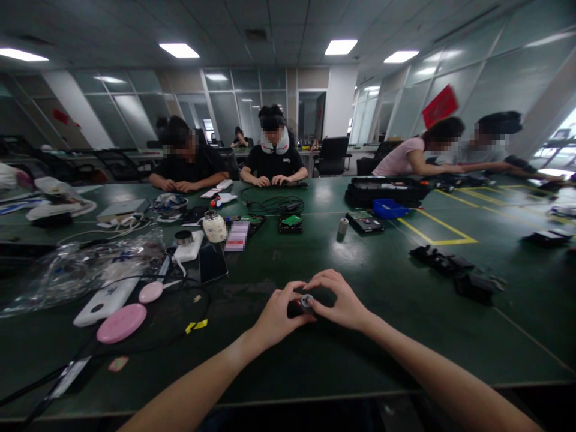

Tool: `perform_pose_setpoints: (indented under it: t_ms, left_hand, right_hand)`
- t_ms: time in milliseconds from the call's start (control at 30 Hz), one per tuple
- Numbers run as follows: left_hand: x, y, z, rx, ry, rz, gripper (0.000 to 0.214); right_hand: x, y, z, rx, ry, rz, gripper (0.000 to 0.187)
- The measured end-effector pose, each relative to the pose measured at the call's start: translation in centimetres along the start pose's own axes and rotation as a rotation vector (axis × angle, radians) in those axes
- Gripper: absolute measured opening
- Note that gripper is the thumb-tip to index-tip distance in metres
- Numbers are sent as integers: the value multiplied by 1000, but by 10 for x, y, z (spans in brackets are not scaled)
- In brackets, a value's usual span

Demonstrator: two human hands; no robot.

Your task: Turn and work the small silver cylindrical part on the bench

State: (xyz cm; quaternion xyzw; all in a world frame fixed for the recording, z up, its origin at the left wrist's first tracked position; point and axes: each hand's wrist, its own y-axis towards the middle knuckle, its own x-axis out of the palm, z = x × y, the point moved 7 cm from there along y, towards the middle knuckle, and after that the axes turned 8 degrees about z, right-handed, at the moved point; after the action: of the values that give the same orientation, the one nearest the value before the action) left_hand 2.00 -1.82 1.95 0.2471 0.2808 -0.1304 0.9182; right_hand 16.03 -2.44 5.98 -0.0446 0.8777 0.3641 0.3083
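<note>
A small grey metal cylinder [307, 302] with a round, ring-like end facing me is between my two hands, low over the green table [252, 372]. My left hand [278, 315] curls around its left side, its fingertips against it. From the right, my right hand [341, 300] presses its thumb to the cylinder near the top, while its other fingers arch over behind and meet the left fingers. Parts of the cylinder are hidden by the fingers, and its exact kind is too small to tell. A similar grey cylinder [342, 226] stands upright farther back on the table.
A hard drive [365, 222], blue tray [389, 209] and black case [387, 191] lie at the back right. Black parts [474, 287] sit right. Left are a phone [213, 263], pink disc [121, 323], cables and plastic wrap [90, 270]. Several people work around the table.
</note>
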Motion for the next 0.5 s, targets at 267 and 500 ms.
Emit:
perform_pose_setpoints:
  t_ms: [267,500]
  left_hand:
    - [1,0,-4,-18,-5,25,66]
    - [1,0,0,-14,-29,0,66]
  right_hand:
    - [8,-2,0,-14,-35,-68,20]
    - [10,-3,6,31,10,-41,12]
